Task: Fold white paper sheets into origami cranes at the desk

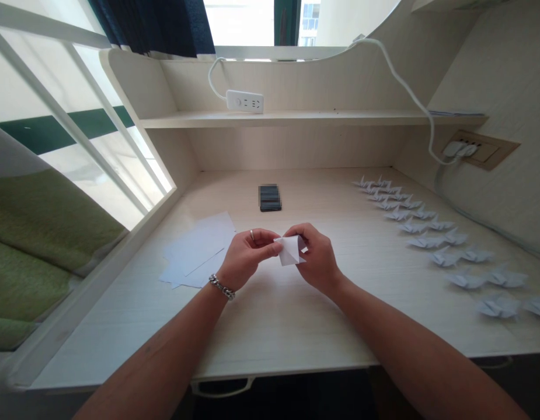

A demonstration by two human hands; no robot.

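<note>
A small piece of folded white paper (289,251) is held above the middle of the desk, between both hands. My left hand (248,255), with a ring and a chain bracelet, pinches its left corner between thumb and fingers. My right hand (317,256) grips the right side, where the layers stand apart and a flap sticks out. Some of the right fingers are hidden behind the paper. Loose white paper sheets (204,245) lie overlapping on the desk, left of my left hand. To the right stand rows of several folded paper cranes (421,227).
A dark phone-like object (270,198) lies on the desk (270,338) beyond my hands. Above it, a shelf (305,119) carries a white power strip (244,101). A white cable (401,76) hangs down to a wall socket (480,150) at right. White rails (77,122) border the left side.
</note>
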